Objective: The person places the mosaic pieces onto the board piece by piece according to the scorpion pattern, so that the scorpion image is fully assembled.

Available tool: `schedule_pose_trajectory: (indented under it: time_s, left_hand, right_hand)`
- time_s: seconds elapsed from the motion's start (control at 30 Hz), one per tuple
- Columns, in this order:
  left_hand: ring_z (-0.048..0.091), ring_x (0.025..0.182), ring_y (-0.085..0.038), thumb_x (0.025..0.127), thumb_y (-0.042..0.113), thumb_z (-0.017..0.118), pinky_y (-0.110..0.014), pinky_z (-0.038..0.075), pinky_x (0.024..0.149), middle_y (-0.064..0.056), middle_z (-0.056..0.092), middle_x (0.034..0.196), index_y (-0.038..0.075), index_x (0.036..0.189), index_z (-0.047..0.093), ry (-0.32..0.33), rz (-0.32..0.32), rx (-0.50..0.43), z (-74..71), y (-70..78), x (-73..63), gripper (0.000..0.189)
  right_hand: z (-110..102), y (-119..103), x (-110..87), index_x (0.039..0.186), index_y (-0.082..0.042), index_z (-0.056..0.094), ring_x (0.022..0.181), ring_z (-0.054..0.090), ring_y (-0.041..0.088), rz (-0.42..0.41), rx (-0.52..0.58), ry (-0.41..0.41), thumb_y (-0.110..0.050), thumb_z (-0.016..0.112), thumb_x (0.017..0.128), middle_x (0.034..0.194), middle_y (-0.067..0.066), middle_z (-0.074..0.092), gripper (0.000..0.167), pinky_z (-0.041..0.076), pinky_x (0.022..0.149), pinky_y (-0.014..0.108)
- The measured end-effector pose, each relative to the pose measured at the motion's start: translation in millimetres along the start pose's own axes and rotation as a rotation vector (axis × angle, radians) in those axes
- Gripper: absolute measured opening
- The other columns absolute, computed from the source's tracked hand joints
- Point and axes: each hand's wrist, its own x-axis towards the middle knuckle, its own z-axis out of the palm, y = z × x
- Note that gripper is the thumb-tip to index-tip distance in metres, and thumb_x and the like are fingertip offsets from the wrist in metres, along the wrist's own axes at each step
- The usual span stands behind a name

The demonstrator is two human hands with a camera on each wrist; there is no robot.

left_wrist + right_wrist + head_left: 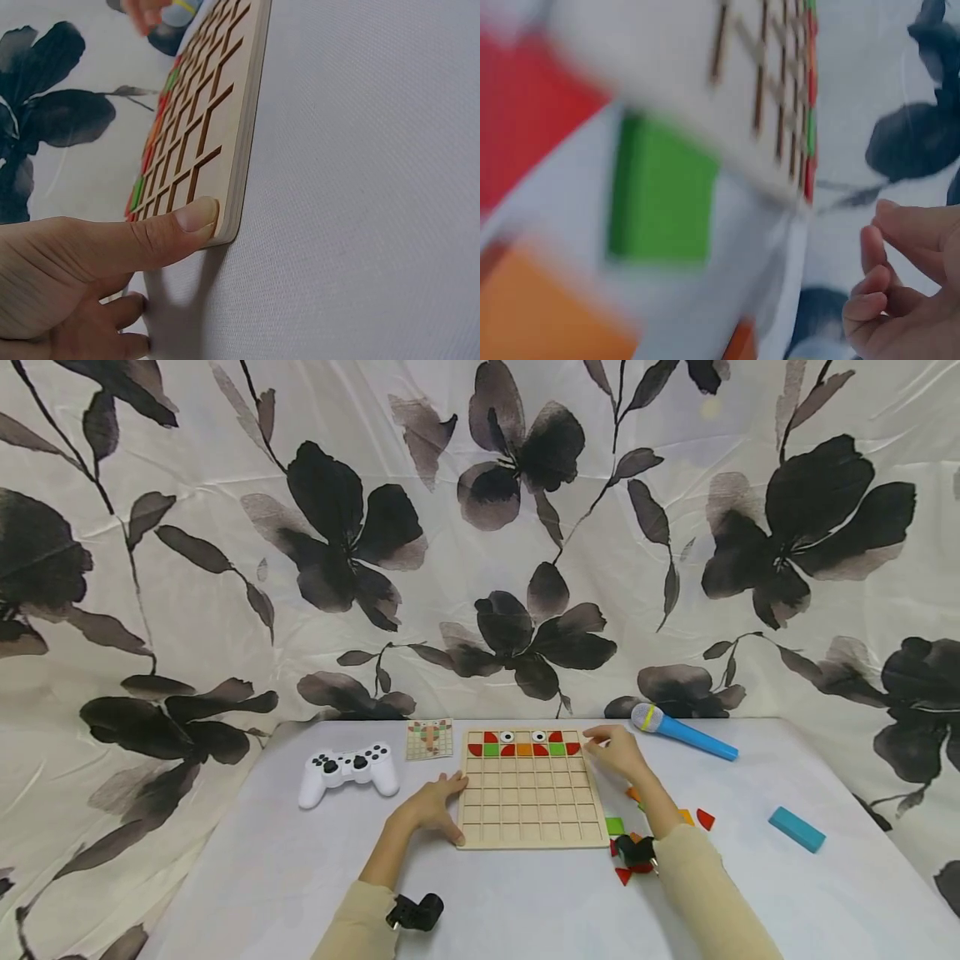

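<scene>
A wooden grid board (532, 814) lies on the white table. Its two far rows carry red, green and orange pieces, plus two round eye pieces (507, 737). My left hand (431, 806) rests along the board's left side. In the left wrist view its thumb (169, 231) lies straight over the near corner, other fingers bent below. At the far right corner is my right hand (618, 750), fingers beside the last red piece (573, 748). The right wrist view shows its thumb and index tips close together, with no piece visible between them.
Loose pieces, among them a green square (615, 826) and a red quarter (705, 819), lie right of the board, partly under my right forearm. A pattern card (429, 740) and white game controller (349, 770) sit left. A blue microphone (693, 737) and blue block (797, 829) lie right.
</scene>
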Motion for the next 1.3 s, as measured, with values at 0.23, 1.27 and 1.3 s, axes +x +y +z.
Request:
schedule_pose_trajectory:
  time_s: [0.23, 1.27, 1.3]
  left_hand:
    - [0.018, 0.14, -0.04, 0.055, 0.007, 0.088, -0.058, 0.019, 0.11, -0.015, 0.031, 0.151, 0.0, 0.139, 0.044, -0.004, 0.004, -0.006, -0.5, -0.3, -0.5, 0.095]
    - [0.019, 0.14, -0.04, 0.054, 0.008, 0.089, -0.058, 0.02, 0.11, -0.014, 0.031, 0.151, 0.001, 0.139, 0.044, 0.0, -0.009, -0.006, 0.2, 0.6, 0.5, 0.096]
    - [0.019, 0.14, -0.04, 0.054, 0.008, 0.089, -0.059, 0.02, 0.11, -0.014, 0.031, 0.151, 0.001, 0.139, 0.044, 0.0, -0.01, -0.011, 0.0, 1.1, 0.1, 0.096]
  right_hand:
    - [-39, 30, -41.1, 0.116, 0.01, 0.059, 0.072, 0.054, 0.02, 0.158, -0.101, -0.115, -0.008, 0.062, 0.087, 0.091, 0.016, 0.063, 0.034, 0.047, 0.06, 0.027]
    - [-42, 41, -64.5, 0.102, 0.003, 0.064, 0.081, 0.051, 0.022, 0.198, -0.218, -0.274, -0.01, 0.071, 0.079, 0.089, 0.009, 0.059, 0.028, 0.051, 0.076, 0.038]
    - [-42, 40, -63.8, 0.101, 0.003, 0.064, 0.081, 0.051, 0.022, 0.201, -0.22, -0.274, -0.012, 0.073, 0.079, 0.089, 0.009, 0.059, 0.028, 0.051, 0.075, 0.038]
